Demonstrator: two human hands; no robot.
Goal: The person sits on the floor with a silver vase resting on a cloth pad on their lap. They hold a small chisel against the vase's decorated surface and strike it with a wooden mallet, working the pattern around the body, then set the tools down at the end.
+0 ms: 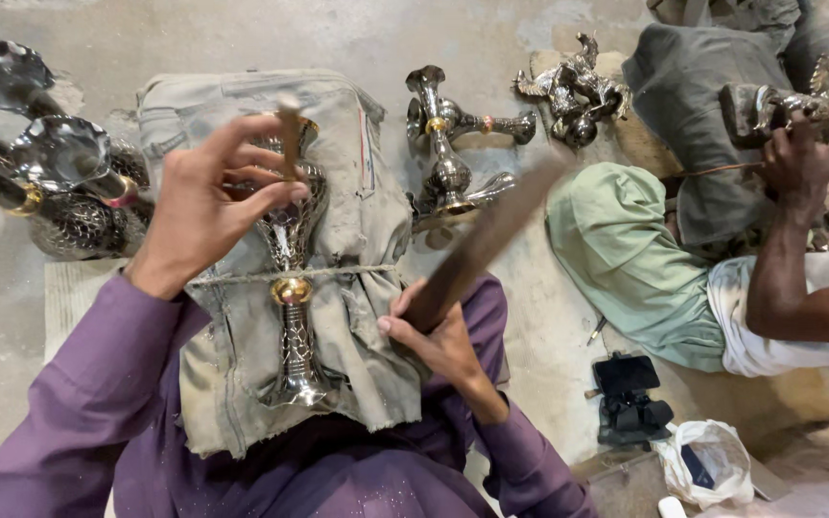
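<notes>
Grey concrete floor [242, 29] surrounds a cloth-covered lap [357, 211] at centre bearing a patterned silver vase [292, 288]. Left hand [203, 206] pinches a small chisel [290, 134]; right hand [434, 336] grips a wooden stick [491, 240]. 2 finished vases [448, 144] lie at 12 o'clock, and another person's hand [798, 163] works at 2.

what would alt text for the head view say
A person in purple sleeves holds a small tool in the left hand against an engraved metal vase tied onto a cloth pad, the right hand gripping a flat stick. More vases lie on the floor.
</notes>
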